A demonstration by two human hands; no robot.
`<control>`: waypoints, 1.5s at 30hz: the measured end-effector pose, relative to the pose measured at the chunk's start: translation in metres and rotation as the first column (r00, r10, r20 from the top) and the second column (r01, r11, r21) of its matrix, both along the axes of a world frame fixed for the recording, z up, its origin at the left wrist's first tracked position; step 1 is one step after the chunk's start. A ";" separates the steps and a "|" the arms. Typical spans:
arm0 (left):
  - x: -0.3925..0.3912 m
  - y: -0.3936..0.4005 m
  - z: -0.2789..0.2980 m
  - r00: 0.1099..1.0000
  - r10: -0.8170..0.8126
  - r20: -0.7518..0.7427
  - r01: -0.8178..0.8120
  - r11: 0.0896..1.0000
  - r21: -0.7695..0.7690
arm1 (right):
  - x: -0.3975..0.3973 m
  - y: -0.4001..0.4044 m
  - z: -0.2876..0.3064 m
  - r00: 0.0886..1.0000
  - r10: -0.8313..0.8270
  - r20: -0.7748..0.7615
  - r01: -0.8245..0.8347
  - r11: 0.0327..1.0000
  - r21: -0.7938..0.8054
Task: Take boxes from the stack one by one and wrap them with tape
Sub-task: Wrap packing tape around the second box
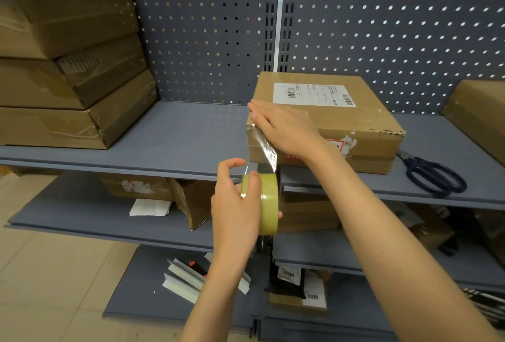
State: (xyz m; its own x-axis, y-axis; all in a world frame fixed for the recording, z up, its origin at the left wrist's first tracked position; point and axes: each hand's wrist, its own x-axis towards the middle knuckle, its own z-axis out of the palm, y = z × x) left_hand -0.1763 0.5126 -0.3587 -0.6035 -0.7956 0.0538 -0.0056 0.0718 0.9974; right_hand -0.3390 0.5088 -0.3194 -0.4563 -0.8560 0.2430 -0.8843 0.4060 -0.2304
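Pressing one box point(341, 120), right hand point(284, 128); left hand point(235, 202) grips one tape roll point(266, 202).

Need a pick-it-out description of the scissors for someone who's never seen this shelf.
Start at the grey shelf at the level of the hands, backed by pegboard. Follow it right, past the labelled box under the right hand. The scissors lie flat just right of that box's front corner, near the shelf's front edge: dark blue loop handles, the only non-cardboard item on that level.

Brown box point(325, 122), yellowish tape roll point(269, 203) (scissors point(434, 174) dark blue)
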 end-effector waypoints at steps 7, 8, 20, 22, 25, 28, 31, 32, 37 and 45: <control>-0.008 -0.010 -0.007 0.999 0.038 0.032 -0.040 0.997 0.059 | 0.000 0.000 0.001 1.000 -0.004 -0.007 0.004 1.000 0.008; -0.009 -0.011 -0.006 0.998 0.045 0.034 -0.047 0.997 0.063 | 0.001 0.000 0.001 1.000 -0.003 -0.009 0.003 1.000 0.007; -0.015 -0.012 -0.013 0.985 0.164 0.055 -0.159 0.983 -0.087 | 0.003 0.002 0.001 1.000 -0.003 -0.019 0.003 1.000 -0.011; -0.015 -0.011 -0.013 0.984 0.172 0.048 -0.168 0.982 -0.081 | 0.002 0.001 0.000 1.000 -0.003 -0.014 0.003 1.000 -0.011; -0.014 -0.009 -0.013 0.986 0.159 0.055 -0.156 0.986 -0.058 | 0.002 0.001 0.000 1.000 -0.003 -0.019 0.003 1.000 -0.013; -0.013 -0.007 -0.013 0.991 0.125 0.042 -0.124 0.992 -0.025 | 0.003 0.001 0.000 0.999 -0.010 -0.034 0.009 1.000 -0.012; -0.011 -0.007 -0.011 0.994 0.102 0.042 -0.101 0.994 -0.035 | 0.003 0.001 -0.001 0.999 -0.013 -0.053 0.012 1.000 -0.019; -0.011 -0.008 -0.011 0.993 0.105 0.045 -0.103 0.994 -0.036 | 0.004 0.001 -0.002 0.998 -0.018 -0.055 0.017 1.000 -0.025; -0.009 -0.011 -0.013 0.995 0.090 0.043 -0.090 0.996 -0.010 | 0.006 0.002 -0.004 0.998 -0.040 -0.043 0.036 0.993 -0.108; -0.008 -0.005 -0.008 0.999 0.054 -0.005 -0.054 0.998 0.026 | 0.002 0.007 -0.004 0.993 0.028 0.116 0.031 0.877 -0.480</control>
